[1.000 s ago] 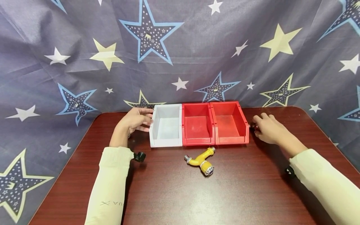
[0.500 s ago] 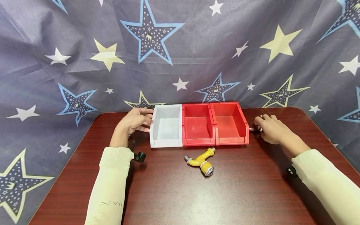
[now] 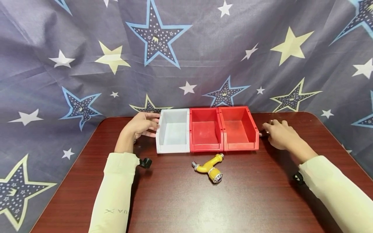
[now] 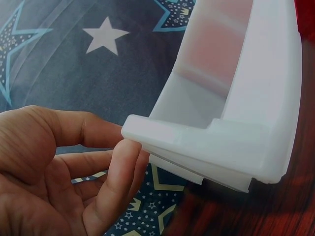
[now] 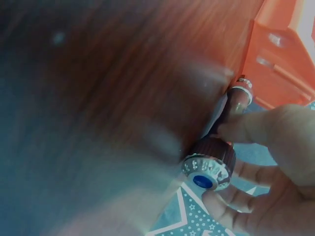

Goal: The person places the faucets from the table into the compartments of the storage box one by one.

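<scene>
My left hand (image 3: 141,124) is at the left side of the white bin (image 3: 173,149). In the left wrist view its fingertips (image 4: 129,150) touch the end of the bin's rim, without wrapping round it. To the right of the bins, my right hand (image 3: 281,133) holds a dark tap (image 5: 216,152) between thumb and fingers. This tap has a ribbed knob with a silver end and blue centre; its other end lies close to the right red bin (image 5: 275,64). A yellow tap (image 3: 209,165) with silver ends lies on the table before the bins.
A middle red bin (image 3: 206,148) stands between the white bin and the right red bin (image 3: 240,146), all in one row. Behind the dark red-brown table (image 3: 180,204) hangs a grey-blue cloth (image 3: 204,48) with stars.
My right hand has shifted slightly right and then back left, with the dark tap still in its fingers. My left hand, the bins and the yellow tap keep their places.
</scene>
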The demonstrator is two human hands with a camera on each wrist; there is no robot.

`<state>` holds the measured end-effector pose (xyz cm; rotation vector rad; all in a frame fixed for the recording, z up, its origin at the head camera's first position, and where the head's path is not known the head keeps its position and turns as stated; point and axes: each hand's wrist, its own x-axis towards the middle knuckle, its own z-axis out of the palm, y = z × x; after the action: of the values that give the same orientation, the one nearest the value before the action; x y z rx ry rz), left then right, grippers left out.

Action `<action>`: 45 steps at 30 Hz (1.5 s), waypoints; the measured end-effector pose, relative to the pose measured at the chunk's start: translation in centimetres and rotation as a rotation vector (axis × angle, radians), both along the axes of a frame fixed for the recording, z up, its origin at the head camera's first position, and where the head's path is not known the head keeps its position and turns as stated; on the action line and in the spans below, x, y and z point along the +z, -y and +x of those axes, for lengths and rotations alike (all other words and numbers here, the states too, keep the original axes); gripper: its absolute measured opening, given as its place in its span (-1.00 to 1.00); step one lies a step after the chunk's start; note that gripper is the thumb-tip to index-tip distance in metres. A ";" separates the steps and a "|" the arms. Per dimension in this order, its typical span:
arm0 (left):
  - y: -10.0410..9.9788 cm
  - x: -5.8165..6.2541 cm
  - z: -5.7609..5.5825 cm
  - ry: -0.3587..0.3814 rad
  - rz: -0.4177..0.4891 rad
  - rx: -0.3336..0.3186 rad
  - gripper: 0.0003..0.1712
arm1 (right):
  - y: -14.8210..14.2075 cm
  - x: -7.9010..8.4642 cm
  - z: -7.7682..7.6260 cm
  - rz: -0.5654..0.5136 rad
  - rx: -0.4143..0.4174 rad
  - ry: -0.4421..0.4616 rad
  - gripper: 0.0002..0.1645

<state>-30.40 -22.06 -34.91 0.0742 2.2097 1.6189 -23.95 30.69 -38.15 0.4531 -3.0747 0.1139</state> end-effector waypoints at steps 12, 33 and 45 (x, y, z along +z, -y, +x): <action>0.1 0.0 -0.1 0.000 0.006 0.004 -0.25 | -0.9 -0.2 0.2 -0.033 0.065 -0.045 -0.46; -0.2 0.1 -0.1 0.001 0.023 0.001 -0.24 | -0.8 -0.3 -0.5 -0.094 -0.114 0.059 -0.42; -0.2 0.1 0.1 0.000 0.020 0.002 -0.25 | -1.0 -0.8 -0.3 -0.114 -0.071 0.034 -0.41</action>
<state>-30.30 -21.88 -34.85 0.0779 2.1943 1.6423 -24.23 31.70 -38.94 0.3392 -3.0920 0.2963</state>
